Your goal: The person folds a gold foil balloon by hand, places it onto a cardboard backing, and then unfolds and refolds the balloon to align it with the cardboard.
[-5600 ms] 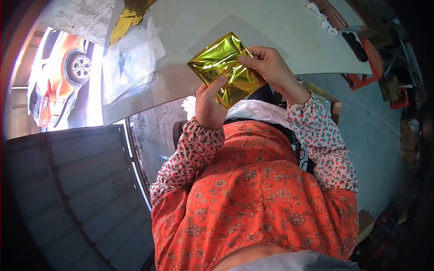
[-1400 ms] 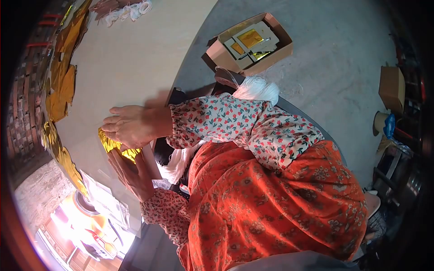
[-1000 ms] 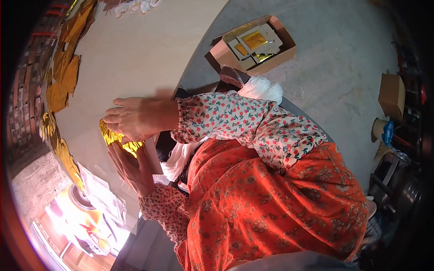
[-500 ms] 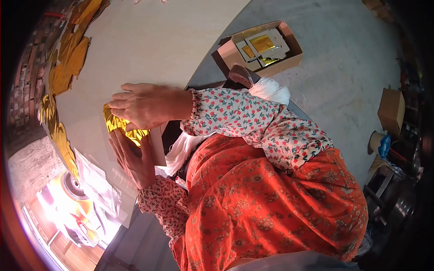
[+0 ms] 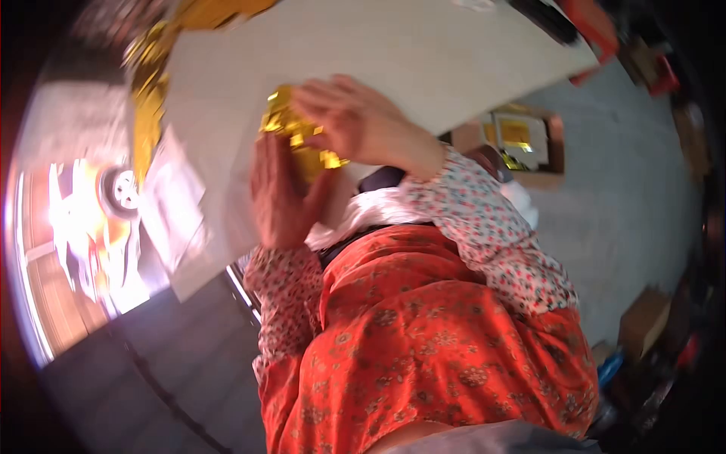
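A crinkled sheet of shiny gold foil (image 5: pixel 306 160) lies on the pale tabletop (image 5: pixel 227 83), partly covered by both hands. My left hand (image 5: pixel 283 185) rests along the foil's near left side, its fingers stretched out and the thumb apart. Over the foil's right edge lies my right hand (image 5: pixel 352 121), fingers extended and slightly blurred, the thumb side touching the foil. Both hands press on the foil rather than wrap round it. What is beneath the foil is hidden.
Gold foil strips (image 5: pixel 147 106) hang along the table's left edge near white sheets (image 5: pixel 172 200). White thread (image 5: pixel 378 206) lies by my waist. On the right, a cardboard box (image 5: pixel 556 147) holds gold-faced pieces. Another carton (image 5: pixel 645 321) stands lower right.
The view has turned and shifted, so the table, box and hands appear elsewhere in the picture. Both hands stay at the gold foil, with the fingers still extended.
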The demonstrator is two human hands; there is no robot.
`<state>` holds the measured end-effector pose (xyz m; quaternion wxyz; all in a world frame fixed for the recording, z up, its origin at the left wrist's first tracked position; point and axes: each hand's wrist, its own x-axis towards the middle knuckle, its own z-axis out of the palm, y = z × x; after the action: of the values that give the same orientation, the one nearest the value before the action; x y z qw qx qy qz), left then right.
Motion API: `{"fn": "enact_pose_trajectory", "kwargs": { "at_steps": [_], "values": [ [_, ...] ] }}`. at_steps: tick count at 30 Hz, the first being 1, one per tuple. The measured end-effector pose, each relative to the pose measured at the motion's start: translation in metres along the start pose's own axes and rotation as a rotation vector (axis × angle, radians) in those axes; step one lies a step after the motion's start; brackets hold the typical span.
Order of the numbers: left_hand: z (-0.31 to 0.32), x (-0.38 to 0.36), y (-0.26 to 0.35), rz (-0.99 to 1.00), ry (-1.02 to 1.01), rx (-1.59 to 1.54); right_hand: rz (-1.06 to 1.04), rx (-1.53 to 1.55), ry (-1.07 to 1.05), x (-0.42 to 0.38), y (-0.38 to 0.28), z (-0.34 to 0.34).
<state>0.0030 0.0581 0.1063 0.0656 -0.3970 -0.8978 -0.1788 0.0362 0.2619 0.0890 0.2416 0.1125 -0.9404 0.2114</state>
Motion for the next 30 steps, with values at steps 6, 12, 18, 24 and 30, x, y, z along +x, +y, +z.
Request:
{"fn": "enact_pose_trajectory", "kwargs": {
  "at_steps": [6, 12, 18, 24, 30],
  "values": [
    [0.0, -0.002, -0.004, -0.033, 0.04, -0.118, 0.039, -0.141, -0.141, 0.004, -0.008, -0.006],
    [-0.002, -0.013, -0.018, -0.044, 0.086, -0.26, 0.02, -0.195, -0.18, 0.005, -0.009, 0.003],
    [-0.005, -0.053, -0.021, 0.043, 0.183, -0.383, 0.024, -0.214, -0.197, 0.003, -0.008, 0.001],
    [0.004, -0.061, 0.024, 0.226, 0.176, -0.305, 0.022, -0.24, -0.22, -0.003, -0.01, -0.005],
    [0.024, -0.063, 0.021, 0.266, 0.212, -0.17, 0.021, -0.244, -0.217, -0.008, -0.01, -0.009]
  ]
}}
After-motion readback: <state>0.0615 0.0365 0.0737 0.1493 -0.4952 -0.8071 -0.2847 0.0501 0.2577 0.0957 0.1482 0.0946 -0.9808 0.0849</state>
